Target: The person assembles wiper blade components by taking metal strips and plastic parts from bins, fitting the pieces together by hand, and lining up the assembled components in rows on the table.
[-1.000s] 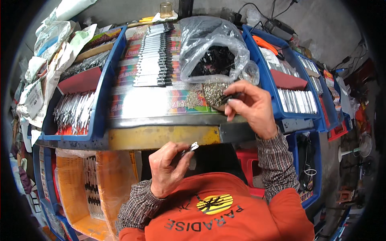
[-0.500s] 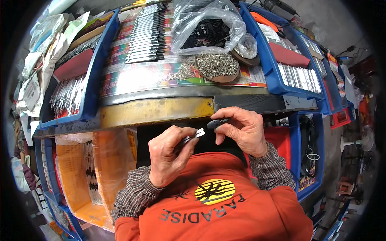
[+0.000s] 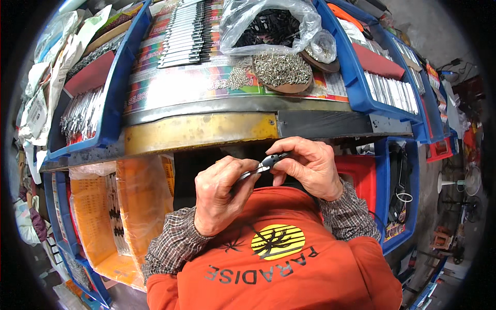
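Just on the near side of the desk (image 3: 201, 132), the left hand (image 3: 219, 194) has its fingers pinched round a silver strip (image 3: 249, 174); the fingers of the right hand (image 3: 312, 168) grip a black piece (image 3: 269, 162) meeting the strip's right end. Farther off, metal pins (image 3: 283, 71) lie heaped near a clear bag (image 3: 311, 23).

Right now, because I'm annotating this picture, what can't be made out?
All in the head view:
- Slim silver metal piece in the left hand: rear end hidden by the fingers.
- Small black piece in the right hand: partly covered by fingers; too small to tell whether it is fastened to the silver one.
- Clear plastic bag: top cut off by the upper edge.
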Available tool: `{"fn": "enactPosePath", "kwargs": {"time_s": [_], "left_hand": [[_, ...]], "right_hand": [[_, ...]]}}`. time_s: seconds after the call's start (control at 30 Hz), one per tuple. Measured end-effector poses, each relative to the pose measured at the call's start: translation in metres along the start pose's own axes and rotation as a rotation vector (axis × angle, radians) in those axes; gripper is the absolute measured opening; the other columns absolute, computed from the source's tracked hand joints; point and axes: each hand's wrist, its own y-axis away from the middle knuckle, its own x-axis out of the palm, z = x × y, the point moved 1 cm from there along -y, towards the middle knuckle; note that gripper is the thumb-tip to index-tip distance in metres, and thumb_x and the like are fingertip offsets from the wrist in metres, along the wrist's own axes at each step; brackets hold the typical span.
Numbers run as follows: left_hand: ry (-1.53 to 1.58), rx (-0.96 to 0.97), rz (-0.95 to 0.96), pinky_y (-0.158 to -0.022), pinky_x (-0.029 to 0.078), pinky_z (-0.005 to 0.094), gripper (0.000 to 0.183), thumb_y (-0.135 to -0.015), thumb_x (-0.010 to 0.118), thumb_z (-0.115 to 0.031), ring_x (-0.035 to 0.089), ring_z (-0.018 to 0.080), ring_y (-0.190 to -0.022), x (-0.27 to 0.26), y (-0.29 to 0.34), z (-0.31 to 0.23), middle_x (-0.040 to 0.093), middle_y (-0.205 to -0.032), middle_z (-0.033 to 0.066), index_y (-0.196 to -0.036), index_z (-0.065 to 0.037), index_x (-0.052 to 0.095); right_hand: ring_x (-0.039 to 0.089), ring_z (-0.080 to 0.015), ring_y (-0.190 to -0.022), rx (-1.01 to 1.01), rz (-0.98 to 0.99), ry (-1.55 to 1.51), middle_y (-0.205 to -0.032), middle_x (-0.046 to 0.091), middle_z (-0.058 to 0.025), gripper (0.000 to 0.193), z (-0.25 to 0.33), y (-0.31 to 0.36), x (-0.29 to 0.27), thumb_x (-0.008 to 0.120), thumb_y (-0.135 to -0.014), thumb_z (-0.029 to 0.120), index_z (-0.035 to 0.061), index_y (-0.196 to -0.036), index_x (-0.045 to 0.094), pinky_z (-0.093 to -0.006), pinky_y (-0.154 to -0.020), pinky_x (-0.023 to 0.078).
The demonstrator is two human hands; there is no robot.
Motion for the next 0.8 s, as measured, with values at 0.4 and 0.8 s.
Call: {"fn": "enactPosePath", "kwargs": {"time_s": [0.4,0.8], "left_hand": [[-0.068,0.074,0.044,-0.054,0.046,0.0329,0.023,-0.070,0.069,0.004,0.059,0.0240,-0.062,0.006,0.013,0.010,0.060,-0.074,0.0084,-0.090,-0.003,0.062],[-0.048,0.041,0.106,-0.053,0.047,0.0313,0.022,-0.068,0.072,0.000,0.061,0.0234,-0.061,0.017,0.034,0.021,0.062,-0.073,0.0089,-0.088,-0.004,0.063]], "right_hand": [[0.069,-0.0173,-0.068,0.074,0.138,-0.028,-0.087,0.066,-0.0113,0.013,-0.015,-0.004,-0.002,0.061,-0.088,0.000,-0.0071,-0.099,0.062,-0.0242,-0.060,0.056],[0.067,-0.0124,-0.071,-0.039,0.210,0.117,-0.088,0.063,-0.0091,0.017,-0.036,0.014,0.004,0.063,-0.088,0.004,-0.0047,-0.102,0.059,-0.0237,-0.060,0.055]]}}
